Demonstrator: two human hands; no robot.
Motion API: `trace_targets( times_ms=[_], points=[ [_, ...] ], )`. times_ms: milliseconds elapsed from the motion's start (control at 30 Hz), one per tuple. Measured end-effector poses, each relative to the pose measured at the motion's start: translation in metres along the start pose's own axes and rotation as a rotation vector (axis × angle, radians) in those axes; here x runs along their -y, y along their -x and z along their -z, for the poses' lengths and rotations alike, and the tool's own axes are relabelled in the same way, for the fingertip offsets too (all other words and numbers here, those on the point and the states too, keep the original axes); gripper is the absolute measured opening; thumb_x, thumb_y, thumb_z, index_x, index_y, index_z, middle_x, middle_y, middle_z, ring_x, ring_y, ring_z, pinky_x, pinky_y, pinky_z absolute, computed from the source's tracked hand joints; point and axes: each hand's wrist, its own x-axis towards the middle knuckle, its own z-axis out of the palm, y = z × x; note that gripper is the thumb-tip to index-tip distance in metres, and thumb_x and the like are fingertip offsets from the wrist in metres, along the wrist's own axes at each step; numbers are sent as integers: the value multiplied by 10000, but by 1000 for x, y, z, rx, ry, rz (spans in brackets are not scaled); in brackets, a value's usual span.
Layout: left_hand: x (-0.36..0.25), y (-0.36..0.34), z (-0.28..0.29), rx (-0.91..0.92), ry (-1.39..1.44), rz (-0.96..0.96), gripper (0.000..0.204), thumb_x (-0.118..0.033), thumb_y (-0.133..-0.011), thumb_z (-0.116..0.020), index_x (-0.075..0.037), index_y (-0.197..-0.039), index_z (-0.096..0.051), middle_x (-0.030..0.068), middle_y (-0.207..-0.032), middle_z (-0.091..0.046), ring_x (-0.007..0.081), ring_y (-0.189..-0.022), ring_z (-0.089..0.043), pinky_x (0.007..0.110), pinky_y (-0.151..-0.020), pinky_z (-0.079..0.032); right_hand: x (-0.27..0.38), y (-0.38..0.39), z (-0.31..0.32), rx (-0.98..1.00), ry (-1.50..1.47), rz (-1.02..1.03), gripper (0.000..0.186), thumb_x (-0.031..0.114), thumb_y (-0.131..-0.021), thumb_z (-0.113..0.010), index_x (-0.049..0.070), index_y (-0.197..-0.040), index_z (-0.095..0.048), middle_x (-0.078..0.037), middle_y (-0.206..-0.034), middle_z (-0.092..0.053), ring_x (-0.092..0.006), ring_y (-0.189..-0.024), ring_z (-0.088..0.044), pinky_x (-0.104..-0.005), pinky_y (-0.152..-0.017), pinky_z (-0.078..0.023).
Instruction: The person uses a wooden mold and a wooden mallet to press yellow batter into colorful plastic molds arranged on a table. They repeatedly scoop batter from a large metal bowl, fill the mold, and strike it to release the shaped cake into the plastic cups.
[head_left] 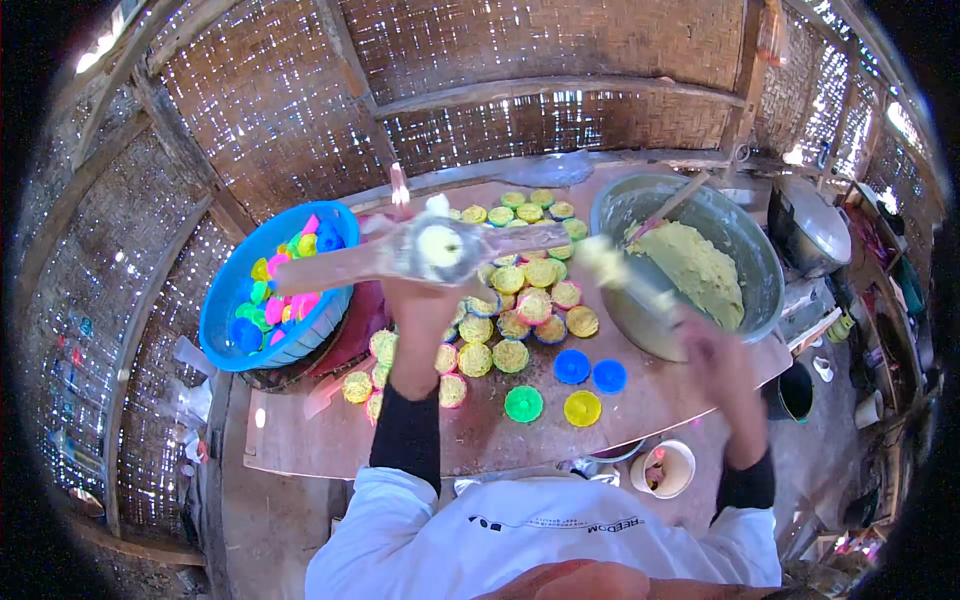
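My left hand is closed on a wooden press-like tool with long wooden arms, raised over the table. A round metal-looking cup at its middle holds pale yellow dough. My right hand, smeared by motion, grips a blurred spatula-like tool with dough at its tip, in front of the big bowl. Many small moulds filled with shredded-looking yellow dough crowd the table beyond and below my left hand. Nearer me sit unfilled moulds: two blue, one green and one yellow.
A large grey bowl of dough with a stick in it stands at the right. To the left, a blue basin holds bright coloured moulds. A white bucket is below the table's front edge; a lidded pot stands far right.
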Motion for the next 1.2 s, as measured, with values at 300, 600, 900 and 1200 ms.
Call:
trace_targets(
  times_ms=[300,600,900,1200],
  points=[
    [-49,-13,33,163,1532,464,249,-212,-685,-709,-74,-829,-561,78,-851,-520,221,-816,-529,310,-731,-437,-79,-50,-21,111,138,85,289,256,-855,-476,37,-976,-620,-159,-903,-626,-317,-827,-608,-392,-705,-481],
    [-21,33,-25,354,1905,693,267,-256,-705,-699,-163,-912,-559,96,-1137,-476,224,-990,-503,362,-864,-425,74,0,-132,1430,-2544,-246,888,742,-734,-345,-18,-1191,-389,-193,-1006,-555,-246,-779,-587,-331,-574,-499],
    [-16,84,17,452,230,195,404,-321,-621,-755,-77,-905,-602,73,-820,-612,226,-770,-604,341,-668,-475,14,-12,-83,302,-1307,-446,560,325,-874,-479,69,-1302,-224,-74,-911,-479,-122,-621,-484,-243,-510,-462],
    [-61,69,51,774,-67,70,368,-396,-551,-714,-108,-767,-641,124,-635,-579,313,-598,-569,420,-522,-430,66,-23,-52,351,-641,260,934,377,-742,-652,-76,-1336,-90,-226,-1318,-282,-304,-1244,-286,-387,-1022,-230]
  ],
)
